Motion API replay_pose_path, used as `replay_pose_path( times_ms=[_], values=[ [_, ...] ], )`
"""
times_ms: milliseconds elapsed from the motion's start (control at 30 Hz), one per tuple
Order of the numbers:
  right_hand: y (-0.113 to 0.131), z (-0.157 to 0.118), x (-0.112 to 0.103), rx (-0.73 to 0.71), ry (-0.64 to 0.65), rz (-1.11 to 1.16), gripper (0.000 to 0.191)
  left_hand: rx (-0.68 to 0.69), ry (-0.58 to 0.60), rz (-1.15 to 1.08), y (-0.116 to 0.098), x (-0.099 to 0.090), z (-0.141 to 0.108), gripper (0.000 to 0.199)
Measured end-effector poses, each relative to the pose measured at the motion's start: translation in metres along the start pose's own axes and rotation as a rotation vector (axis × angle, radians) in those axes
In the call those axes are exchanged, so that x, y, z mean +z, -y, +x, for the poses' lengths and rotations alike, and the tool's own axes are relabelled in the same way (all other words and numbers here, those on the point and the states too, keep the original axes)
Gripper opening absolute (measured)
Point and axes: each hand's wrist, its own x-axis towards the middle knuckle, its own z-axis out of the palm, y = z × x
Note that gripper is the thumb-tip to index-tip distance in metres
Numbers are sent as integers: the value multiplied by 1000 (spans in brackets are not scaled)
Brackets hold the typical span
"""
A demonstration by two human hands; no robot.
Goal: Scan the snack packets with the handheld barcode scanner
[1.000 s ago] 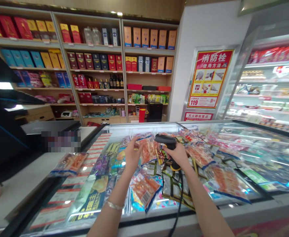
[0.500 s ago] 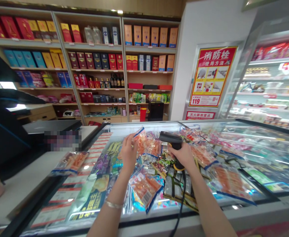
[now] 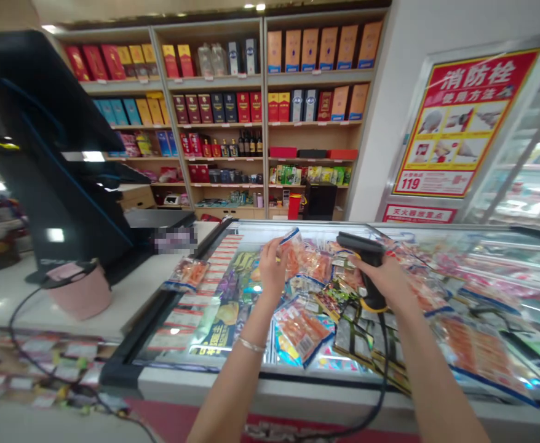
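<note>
My left hand (image 3: 273, 266) pinches the edge of a clear snack packet (image 3: 292, 253) with orange contents and a blue border, tilted up over the glass-topped freezer. My right hand (image 3: 390, 280) is wrapped round the grip of a black barcode scanner (image 3: 361, 246) with a yellow base, its head pointing left towards the packet. A cable hangs down from the grip. Below and between my hands lie another orange snack packet (image 3: 303, 332) with a barcode and several dark green and gold packets (image 3: 355, 338). More orange packets (image 3: 482, 351) lie to the right.
On the left counter (image 3: 159, 289) stand a black checkout terminal (image 3: 67, 184) and a pink container (image 3: 80, 292). One packet (image 3: 187, 274) lies at the freezer's left edge. Shelves of boxes (image 3: 224, 111) line the back wall, beside a red poster (image 3: 466, 123).
The view has turned left, bringing the terminal and pink container further in. My hands keep the packet and scanner, with little change between them.
</note>
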Motion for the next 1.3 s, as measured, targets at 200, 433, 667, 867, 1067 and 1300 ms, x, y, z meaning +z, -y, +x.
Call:
replay_pose_path(
  times_ms=[200, 433, 667, 867, 1067, 1300],
  values=[
    [57, -30, 38, 43, 97, 237, 36, -10, -127, 52, 7, -75, 20, 28],
    [96, -65, 171, 97, 248, 476, 36, -218, -283, 194, 77, -192, 38, 40],
    [51, -95, 316, 324, 441, 611, 27, -380, -333, 688, 142, -236, 2, 47],
    [13, -110, 363, 477, 577, 617, 23, -397, -187, 922, 157, -231, -19, 54],
    [1, -112, 364, 443, 600, 599, 28, -453, 69, 1041, 158, -225, -24, 43],
    [0, -113, 366, 418, 582, 527, 27, -468, 69, 1084, 159, -220, -24, 45]
  ],
)
